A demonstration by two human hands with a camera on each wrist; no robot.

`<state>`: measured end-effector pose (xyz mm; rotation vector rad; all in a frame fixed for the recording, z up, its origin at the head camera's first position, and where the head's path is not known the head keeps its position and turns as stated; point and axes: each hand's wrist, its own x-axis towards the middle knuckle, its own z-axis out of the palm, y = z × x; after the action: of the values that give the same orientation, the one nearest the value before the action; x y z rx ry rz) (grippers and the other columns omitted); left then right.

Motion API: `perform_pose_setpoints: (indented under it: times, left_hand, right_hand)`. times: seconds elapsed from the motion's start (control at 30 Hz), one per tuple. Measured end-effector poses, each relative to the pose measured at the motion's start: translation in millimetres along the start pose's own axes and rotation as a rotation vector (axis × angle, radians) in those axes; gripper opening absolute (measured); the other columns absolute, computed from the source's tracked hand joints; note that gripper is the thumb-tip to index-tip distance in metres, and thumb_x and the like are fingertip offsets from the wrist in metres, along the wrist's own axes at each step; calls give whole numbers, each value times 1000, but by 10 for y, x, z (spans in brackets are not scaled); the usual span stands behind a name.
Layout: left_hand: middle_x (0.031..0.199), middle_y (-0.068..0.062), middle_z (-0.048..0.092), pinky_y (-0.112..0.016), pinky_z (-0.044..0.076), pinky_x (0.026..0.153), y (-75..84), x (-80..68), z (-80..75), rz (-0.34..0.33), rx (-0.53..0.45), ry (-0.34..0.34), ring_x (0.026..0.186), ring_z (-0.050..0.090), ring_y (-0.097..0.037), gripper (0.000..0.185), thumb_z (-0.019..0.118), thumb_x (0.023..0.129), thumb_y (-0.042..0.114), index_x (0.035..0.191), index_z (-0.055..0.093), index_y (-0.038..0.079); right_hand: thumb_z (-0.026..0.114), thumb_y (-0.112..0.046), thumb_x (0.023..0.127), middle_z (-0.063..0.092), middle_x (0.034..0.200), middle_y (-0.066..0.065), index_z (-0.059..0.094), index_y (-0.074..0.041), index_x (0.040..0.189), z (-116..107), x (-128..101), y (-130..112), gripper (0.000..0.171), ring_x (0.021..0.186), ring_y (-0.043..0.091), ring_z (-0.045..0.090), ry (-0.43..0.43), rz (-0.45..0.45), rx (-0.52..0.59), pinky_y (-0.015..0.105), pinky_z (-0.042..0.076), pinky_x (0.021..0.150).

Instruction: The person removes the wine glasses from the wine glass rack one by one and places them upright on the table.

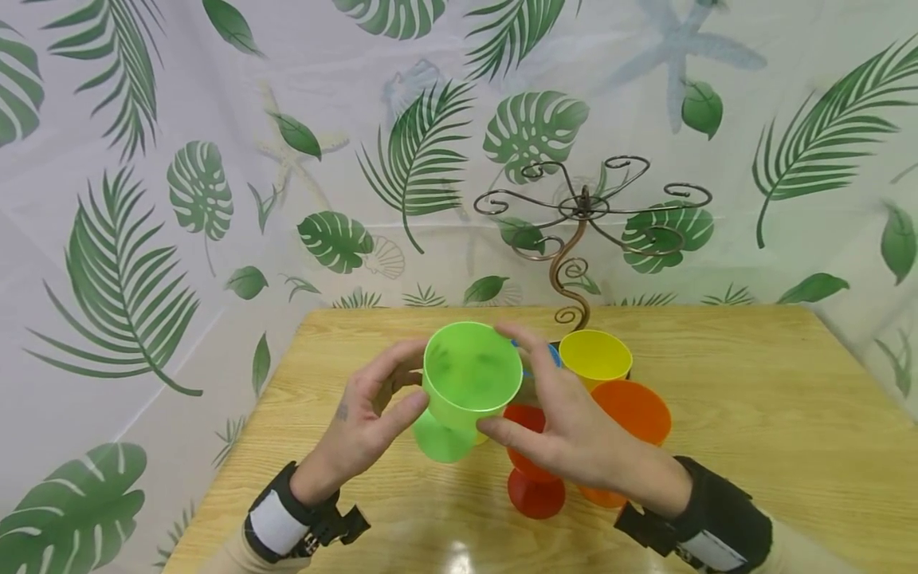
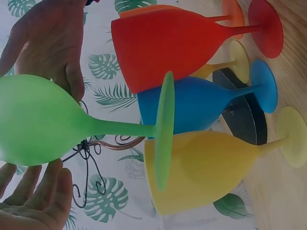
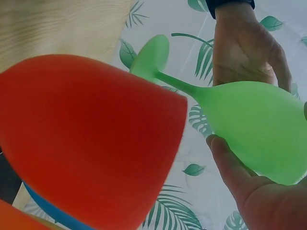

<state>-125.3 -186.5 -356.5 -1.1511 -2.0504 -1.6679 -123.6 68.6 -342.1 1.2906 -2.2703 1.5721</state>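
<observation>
A translucent green plastic goblet (image 1: 473,367) is held upright above the table between both hands. My left hand (image 1: 376,410) grips its bowl from the left, thumb in front. From the right, my right hand (image 1: 570,414) holds the bowl near the rim. The stem and round foot of the green goblet (image 2: 165,129) hang free in the left wrist view. A red goblet (image 3: 91,139) stands close to the right hand, partly hidden by it in the head view. Behind it are a blue goblet (image 2: 192,103) and a yellow goblet (image 2: 201,167).
An orange goblet (image 1: 634,410) and another yellow goblet (image 1: 595,355) stand at the right on the wooden table (image 1: 760,414). A metal rack with curled arms (image 1: 574,279) rises at the back from a dark base (image 2: 242,110). Leaf-patterned cloth (image 1: 445,271) hangs behind.
</observation>
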Motion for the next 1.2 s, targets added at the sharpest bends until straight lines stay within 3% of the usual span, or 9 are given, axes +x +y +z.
perform_pose_setpoints:
  times: [0.33, 0.53, 0.77, 1.0, 1.2]
  left_hand:
    - [140, -20, 59, -40, 53, 103, -109, -94, -2, -16, -2, -34, 127, 60, -23, 53, 66, 99, 18, 146, 49, 1]
    - [139, -19, 60, -42, 51, 106, -148, -127, -3, -21, -21, -48, 127, 60, -25, 57, 74, 94, 22, 143, 53, 2]
    - [138, -19, 61, -39, 52, 104, -202, -175, -8, -81, -3, -73, 125, 63, -24, 66, 79, 87, 6, 146, 49, 1]
    - [141, -18, 60, -39, 52, 105, -238, -206, -12, -110, 3, -99, 127, 62, -26, 69, 77, 86, -1, 149, 47, 1]
    - [138, -12, 61, -40, 54, 102, -249, -225, -12, -85, 162, -138, 125, 63, -25, 70, 78, 85, 1, 149, 48, 3]
  right_hand:
    - [77, -24, 92, 63, 137, 2, 20, -14, 156, 49, -47, 80, 87, 121, 17, 65, -42, 34, -125, 48, 52, 104]
    - [82, -26, 87, 67, 130, 1, 26, -11, 152, 60, -76, 117, 88, 113, 15, 67, -49, 39, -201, 45, 55, 98]
    - [85, -30, 84, 63, 131, 2, 34, -7, 149, 46, -102, 155, 85, 110, 14, 64, -56, 30, -307, 39, 57, 93]
    - [84, -37, 84, 57, 144, 5, 36, -2, 153, 52, -103, 163, 91, 121, 19, 59, -91, 92, -404, 48, 53, 102]
    - [87, -41, 79, 64, 130, 3, 44, -2, 149, 55, -96, 177, 90, 118, 20, 59, -105, 106, -495, 51, 48, 102]
